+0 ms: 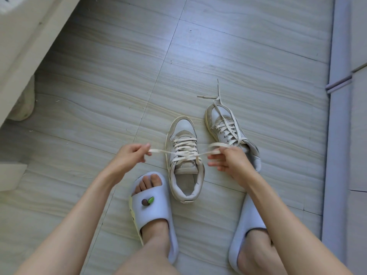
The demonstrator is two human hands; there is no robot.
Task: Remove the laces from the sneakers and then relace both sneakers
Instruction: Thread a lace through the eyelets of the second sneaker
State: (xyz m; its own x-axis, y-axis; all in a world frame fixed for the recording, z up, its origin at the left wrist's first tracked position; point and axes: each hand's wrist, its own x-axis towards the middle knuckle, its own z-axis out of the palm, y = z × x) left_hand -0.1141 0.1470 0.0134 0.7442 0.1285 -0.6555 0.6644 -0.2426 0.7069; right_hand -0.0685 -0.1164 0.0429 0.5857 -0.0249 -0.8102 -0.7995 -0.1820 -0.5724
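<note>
Two sneakers: near sneaker (pixel 184 155) lies mid-floor, toe pointing away, heel toward the slippers; far sneaker (pixel 228 130) just right, toe angled away-left.
Lace (pixel 179 153): stretched sideways across the near sneaker's top eyelets.
Left hand (pixel 129 155): raised left of the shoe, thumb and forefinger pinching one lace end.
Right hand (pixel 228 159): opposite side, pinching the other end, spare fingers spread.
Slippers (pixel 153 213): nearest the floor's bottom edge.

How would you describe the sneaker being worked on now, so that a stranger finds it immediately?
On the grey tiled floor, two pale lace-up sneakers stand ahead of the person's slippered feet. It is the nearer sneaker, by the slide sandal with a charm. Only its lace ends are held, by left hand and right hand.
</note>
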